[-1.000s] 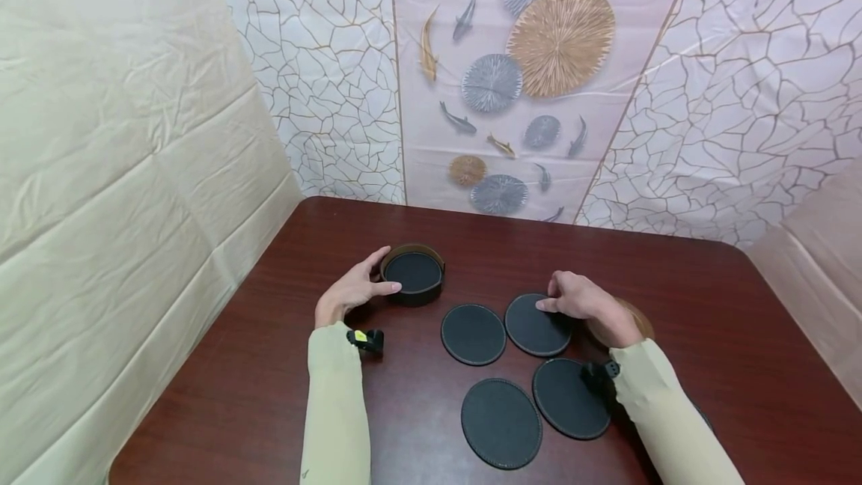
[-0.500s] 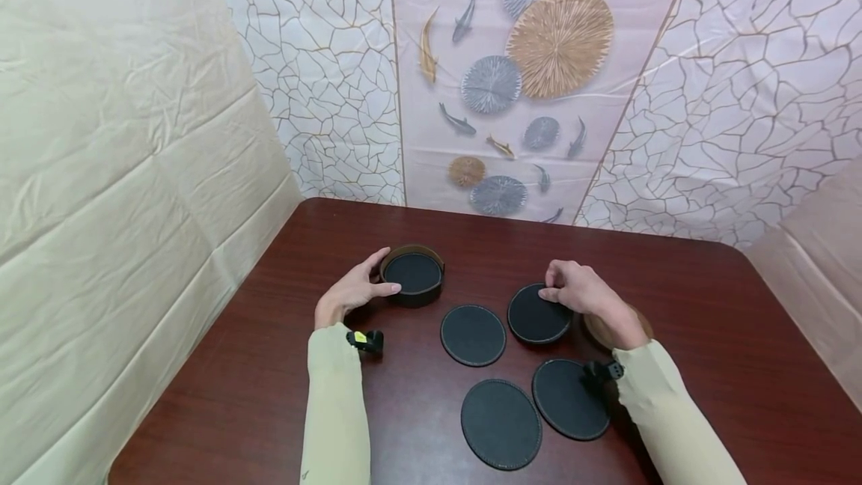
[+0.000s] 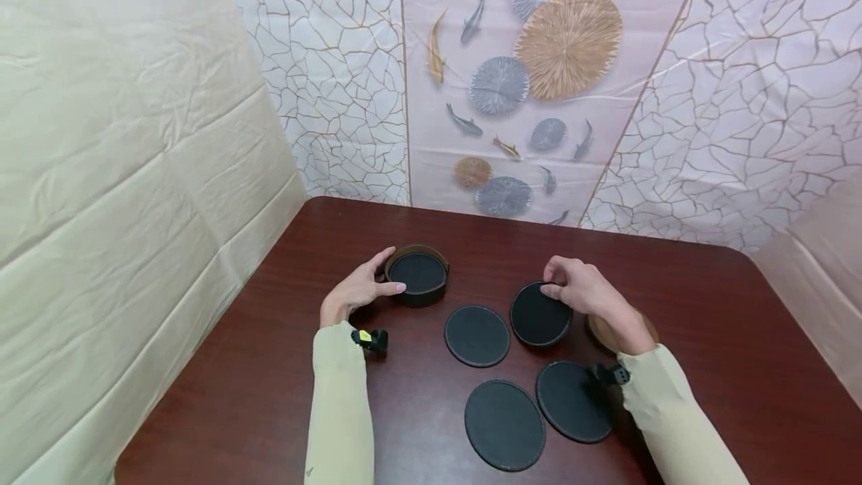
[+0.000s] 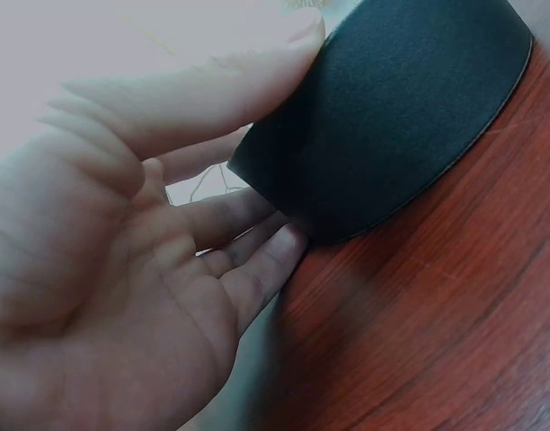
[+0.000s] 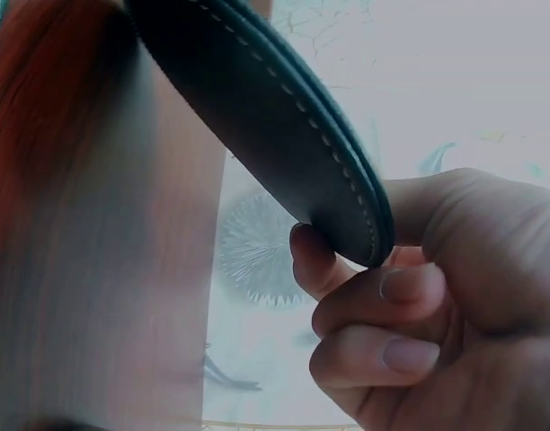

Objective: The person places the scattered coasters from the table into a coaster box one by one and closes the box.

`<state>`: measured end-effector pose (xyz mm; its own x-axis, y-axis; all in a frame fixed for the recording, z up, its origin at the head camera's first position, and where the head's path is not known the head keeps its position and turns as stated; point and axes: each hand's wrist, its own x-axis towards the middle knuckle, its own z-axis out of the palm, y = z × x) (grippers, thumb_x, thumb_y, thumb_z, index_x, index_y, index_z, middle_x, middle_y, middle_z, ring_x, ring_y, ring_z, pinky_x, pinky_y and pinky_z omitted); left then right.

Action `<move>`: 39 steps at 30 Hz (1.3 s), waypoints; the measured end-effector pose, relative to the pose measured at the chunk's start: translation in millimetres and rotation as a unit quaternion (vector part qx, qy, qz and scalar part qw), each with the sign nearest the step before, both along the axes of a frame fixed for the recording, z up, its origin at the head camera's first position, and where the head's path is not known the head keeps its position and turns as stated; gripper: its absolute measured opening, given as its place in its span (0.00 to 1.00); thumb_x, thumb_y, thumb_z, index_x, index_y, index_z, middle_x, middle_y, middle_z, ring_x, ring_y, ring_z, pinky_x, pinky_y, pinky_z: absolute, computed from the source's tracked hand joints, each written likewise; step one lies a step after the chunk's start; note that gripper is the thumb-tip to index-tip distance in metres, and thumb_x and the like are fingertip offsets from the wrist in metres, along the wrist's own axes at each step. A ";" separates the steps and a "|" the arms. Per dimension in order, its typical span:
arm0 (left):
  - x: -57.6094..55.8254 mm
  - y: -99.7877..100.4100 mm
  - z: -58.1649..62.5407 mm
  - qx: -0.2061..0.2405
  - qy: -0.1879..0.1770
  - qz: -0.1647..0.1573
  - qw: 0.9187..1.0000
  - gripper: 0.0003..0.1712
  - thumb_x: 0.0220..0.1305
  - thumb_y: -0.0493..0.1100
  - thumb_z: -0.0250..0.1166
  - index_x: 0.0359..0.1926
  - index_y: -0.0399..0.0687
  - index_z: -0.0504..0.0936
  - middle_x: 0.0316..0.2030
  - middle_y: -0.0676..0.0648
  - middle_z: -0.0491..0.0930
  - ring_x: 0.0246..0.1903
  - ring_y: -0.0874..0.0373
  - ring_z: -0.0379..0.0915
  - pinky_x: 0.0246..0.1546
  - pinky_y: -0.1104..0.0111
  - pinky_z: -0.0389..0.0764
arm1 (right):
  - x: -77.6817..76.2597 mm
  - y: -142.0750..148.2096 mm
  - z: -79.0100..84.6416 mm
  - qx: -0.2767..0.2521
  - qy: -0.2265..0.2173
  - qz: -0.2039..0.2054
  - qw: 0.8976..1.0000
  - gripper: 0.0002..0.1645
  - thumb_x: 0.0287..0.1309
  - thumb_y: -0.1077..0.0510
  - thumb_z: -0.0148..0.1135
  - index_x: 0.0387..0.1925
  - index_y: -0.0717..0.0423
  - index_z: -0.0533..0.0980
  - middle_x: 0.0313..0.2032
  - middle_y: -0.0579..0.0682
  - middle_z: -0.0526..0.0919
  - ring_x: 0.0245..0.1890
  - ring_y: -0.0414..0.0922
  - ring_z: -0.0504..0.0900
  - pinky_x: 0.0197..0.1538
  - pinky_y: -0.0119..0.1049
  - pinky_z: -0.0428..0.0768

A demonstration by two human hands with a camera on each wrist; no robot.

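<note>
My left hand [image 3: 357,290] grips the left side of a round black coaster holder [image 3: 426,299] with a brown inner wall; a black coaster [image 3: 417,272] lies inside it. In the left wrist view the thumb presses the holder's black outer wall [image 4: 410,135], with the fingers on its far side. At the right, my right hand [image 3: 584,288] pinches a round black coaster [image 3: 541,318] by its far edge. In the right wrist view this stitched coaster [image 5: 275,126] is tilted and raised above the table, between the thumb and fingers.
Flat on the dark red table [image 3: 269,365] lie a near coaster [image 3: 505,425], a middle coaster [image 3: 477,335] and another coaster [image 3: 572,399] by the right wrist. A brown round piece [image 3: 601,334] is partly hidden under the right forearm. A patterned cloth [image 3: 350,81] hangs behind.
My right hand has lifted the coaster off the table, slightly up and away, and the coaster has tilted. The left hand stays on the holder. The head view has shifted a little.
</note>
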<state>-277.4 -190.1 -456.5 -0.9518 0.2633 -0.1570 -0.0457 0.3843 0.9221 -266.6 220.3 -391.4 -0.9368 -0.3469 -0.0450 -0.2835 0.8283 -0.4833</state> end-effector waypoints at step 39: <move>0.7 0.7 -0.1 -0.002 0.002 0.002 1.000 0.52 0.59 0.45 0.71 0.77 0.61 0.51 0.76 0.51 0.52 0.76 0.48 0.43 0.72 0.49 0.57 | -10.9 -60.5 29.0 -0.121 0.006 -0.002 0.993 0.13 0.64 0.56 0.63 0.48 0.53 0.74 0.38 0.56 0.85 0.18 0.59 0.81 0.20 0.39 0.79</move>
<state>-276.7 -189.4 -456.6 -0.9533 0.2595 -0.1545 -0.0435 0.3881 0.9206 -277.5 159.8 -362.5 -0.9379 -0.3431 0.0509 -0.2882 0.6892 -0.6647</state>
